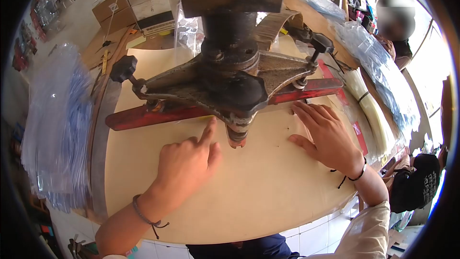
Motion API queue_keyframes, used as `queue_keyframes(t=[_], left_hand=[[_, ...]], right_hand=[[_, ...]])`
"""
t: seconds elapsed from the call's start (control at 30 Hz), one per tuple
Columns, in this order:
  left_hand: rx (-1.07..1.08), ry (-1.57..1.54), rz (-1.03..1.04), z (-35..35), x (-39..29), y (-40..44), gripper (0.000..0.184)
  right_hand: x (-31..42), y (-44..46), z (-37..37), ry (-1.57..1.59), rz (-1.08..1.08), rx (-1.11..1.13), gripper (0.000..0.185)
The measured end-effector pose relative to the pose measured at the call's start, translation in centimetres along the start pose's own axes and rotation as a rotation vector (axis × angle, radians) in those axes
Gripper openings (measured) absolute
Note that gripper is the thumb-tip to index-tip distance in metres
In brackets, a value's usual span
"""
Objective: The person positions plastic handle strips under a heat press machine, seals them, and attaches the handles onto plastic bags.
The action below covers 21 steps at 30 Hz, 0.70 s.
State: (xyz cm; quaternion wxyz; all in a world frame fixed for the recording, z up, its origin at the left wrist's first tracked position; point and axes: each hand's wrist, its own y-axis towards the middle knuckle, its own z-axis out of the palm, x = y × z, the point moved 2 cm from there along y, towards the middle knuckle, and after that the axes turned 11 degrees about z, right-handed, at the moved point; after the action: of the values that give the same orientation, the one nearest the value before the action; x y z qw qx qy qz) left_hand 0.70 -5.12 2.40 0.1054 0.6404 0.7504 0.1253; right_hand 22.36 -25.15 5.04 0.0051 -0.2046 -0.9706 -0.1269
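A heavy press head [230, 76] with black knobs stands over a tan sheet [230, 201] that covers the table. Across its underside runs a long red bar [139, 117], low over the sheet. My left hand [187, 163] has its index finger stretched out to the bar's front edge, the other fingers partly curled, with no held object visible. Flat on the right side lies my right hand [326, 132], fingers spread, the tips close to the bar's right half. Something clear and thin seems to lie under those fingertips; its outline is hard to make out.
Stacks of clear plastic sleeves [57, 129] lie at the left, with more plastic [378, 76] along the right. A pale bundle [369, 110] is tied near the right edge. Cardboard boxes [115, 12] stand behind. Two other people are at the right, one in a black cap [424, 182].
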Motion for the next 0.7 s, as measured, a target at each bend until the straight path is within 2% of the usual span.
queue_keyframes(t=[0.5, 0.7], left_hand=[[0.051, -0.034, -0.046, -0.45, -0.13, 0.16, 0.049], [0.037, -0.037, 0.013, -0.68, -0.03, 0.24, 0.049]], right_hand=[[0.27, 0.14, -0.42, 0.016, 0.007, 0.056, 0.062], [0.16, 0.15, -0.28, 0.062, 0.027, 0.073, 0.058]])
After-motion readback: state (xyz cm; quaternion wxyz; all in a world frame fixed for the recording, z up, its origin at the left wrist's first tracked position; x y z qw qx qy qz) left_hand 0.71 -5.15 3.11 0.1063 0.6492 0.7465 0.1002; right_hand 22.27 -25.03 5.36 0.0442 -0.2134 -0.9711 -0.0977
